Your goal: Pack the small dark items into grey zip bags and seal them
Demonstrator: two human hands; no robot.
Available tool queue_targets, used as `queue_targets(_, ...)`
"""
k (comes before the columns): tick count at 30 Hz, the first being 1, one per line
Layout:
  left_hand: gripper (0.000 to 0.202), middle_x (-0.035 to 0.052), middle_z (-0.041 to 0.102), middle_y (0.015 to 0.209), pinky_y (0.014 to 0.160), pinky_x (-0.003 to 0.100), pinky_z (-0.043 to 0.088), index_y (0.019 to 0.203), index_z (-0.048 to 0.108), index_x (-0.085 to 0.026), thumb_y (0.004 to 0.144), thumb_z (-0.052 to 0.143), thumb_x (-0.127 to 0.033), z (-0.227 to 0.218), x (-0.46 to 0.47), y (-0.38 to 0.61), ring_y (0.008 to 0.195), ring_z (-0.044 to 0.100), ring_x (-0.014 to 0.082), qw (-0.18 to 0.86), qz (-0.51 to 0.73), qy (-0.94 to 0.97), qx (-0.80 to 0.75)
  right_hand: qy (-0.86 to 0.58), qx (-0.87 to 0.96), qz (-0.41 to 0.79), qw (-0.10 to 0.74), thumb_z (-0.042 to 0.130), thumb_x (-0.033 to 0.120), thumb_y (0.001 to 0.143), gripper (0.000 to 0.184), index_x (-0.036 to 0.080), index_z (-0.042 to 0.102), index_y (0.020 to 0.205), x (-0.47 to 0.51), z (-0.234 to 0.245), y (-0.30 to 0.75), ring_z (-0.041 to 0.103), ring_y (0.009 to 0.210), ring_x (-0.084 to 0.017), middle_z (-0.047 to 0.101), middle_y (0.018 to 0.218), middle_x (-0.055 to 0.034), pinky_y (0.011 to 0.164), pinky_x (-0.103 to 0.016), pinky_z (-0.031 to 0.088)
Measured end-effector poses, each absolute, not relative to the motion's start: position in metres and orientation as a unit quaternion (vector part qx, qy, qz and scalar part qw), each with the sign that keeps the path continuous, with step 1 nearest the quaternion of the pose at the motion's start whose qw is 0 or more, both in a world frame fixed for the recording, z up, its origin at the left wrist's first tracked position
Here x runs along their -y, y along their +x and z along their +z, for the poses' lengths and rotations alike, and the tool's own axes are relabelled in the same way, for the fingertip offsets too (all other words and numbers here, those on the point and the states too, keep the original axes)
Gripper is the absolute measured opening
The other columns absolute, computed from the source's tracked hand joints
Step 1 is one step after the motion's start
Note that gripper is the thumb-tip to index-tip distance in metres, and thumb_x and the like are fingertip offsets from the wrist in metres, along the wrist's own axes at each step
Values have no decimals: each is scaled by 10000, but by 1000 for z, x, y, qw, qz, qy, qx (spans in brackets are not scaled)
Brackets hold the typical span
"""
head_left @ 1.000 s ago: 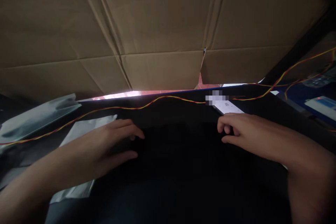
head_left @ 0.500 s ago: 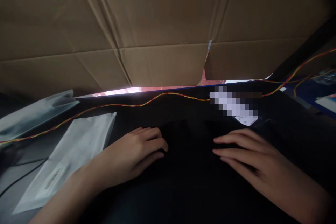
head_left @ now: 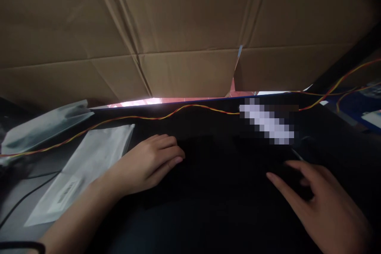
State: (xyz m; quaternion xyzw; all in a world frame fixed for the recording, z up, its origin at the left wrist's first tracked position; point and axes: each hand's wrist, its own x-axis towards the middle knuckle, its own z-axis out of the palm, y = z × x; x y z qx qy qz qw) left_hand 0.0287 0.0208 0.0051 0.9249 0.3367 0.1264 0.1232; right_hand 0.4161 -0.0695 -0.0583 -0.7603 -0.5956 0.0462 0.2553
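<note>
My left hand (head_left: pixel 149 162) lies palm down on a black sheet-like surface (head_left: pixel 214 190), fingers loosely curled and together, holding nothing I can make out. My right hand (head_left: pixel 321 202) hovers at the lower right over the same black surface, fingers spread apart, something dark beneath them that I cannot make out. A blurred-out white item (head_left: pixel 268 123) lies just beyond the right hand. A flat silvery bag with a label (head_left: pixel 86 162) lies under my left forearm.
A brown cardboard wall (head_left: pixel 184 31) stands close behind the work surface. A red-and-yellow twisted wire (head_left: pixel 154 117) runs across the back edge and up to the right. Another silvery bag (head_left: pixel 44 127) lies far left. Blue equipment (head_left: pixel 366 107) sits at the right edge.
My right hand has drawn back toward me and to the right, its fingers spreading. My left hand first slid right, then settled with little further movement. The view has shifted slightly.
</note>
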Motion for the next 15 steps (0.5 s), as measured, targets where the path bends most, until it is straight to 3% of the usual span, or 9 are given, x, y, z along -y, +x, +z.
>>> queue_targets(2, 308, 58, 680, 1008, 820, 366, 485, 1151, 718, -224, 1139, 412, -258, 4, -21, 28, 879, 623, 217, 122, 128, 926, -334, -779, 566, 68, 262, 650, 709, 873, 472, 302, 700, 1106, 60, -48, 408, 727, 874, -343, 751, 1121, -82, 743, -520, 587)
queue_targets(4, 308, 58, 685, 1005, 821, 364, 489, 1137, 723, -220, 1140, 419, -268, 4, -20, 28, 879, 627, 217, 122, 132, 925, -334, -777, 533, 97, 322, 692, 644, 830, 423, 298, 689, 1072, 52, -38, 400, 736, 830, -328, 755, 1085, -77, 725, -503, 598)
queue_targets(6, 302, 59, 689, 1011, 820, 359, 495, 1134, 726, -218, 1138, 429, -274, 6, -19, 27, 886, 632, 217, 118, 142, 923, -336, -747, 509, 119, 410, 755, 562, 795, 478, 299, 675, 1185, 49, -27, 390, 757, 887, -338, 736, 1124, -87, 746, -492, 621)
queue_targets(9, 288, 61, 693, 1029, 831, 355, 503, 1138, 727, -212, 1132, 446, -275, 11, -17, 27, 911, 641, 216, 107, 170, 918, -341, -691, 509, 98, 504, 758, 431, 871, 653, 330, 554, 1483, 51, -13, 371, 722, 1139, -383, 662, 1338, -129, 873, -506, 634)
queue_targets(12, 281, 68, 700, 1058, 862, 361, 509, 1138, 725, -204, 1129, 452, -270, 13, -17, 27, 949, 652, 219, 104, 184, 914, -347, -640, 587, 25, 494, 680, 259, 959, 613, 358, 509, 1540, 55, -4, 348, 654, 1276, -395, 639, 1427, -131, 987, -544, 593)
queue_targets(15, 283, 70, 709, 1070, 871, 364, 512, 1132, 728, -208, 1130, 455, -283, 12, -18, 26, 964, 662, 223, 108, 178, 911, -355, -547, 749, 28, 373, 566, 54, 944, 586, 339, 586, 1455, 56, -6, 325, 700, 1172, -350, 722, 1317, -100, 959, -560, 592)
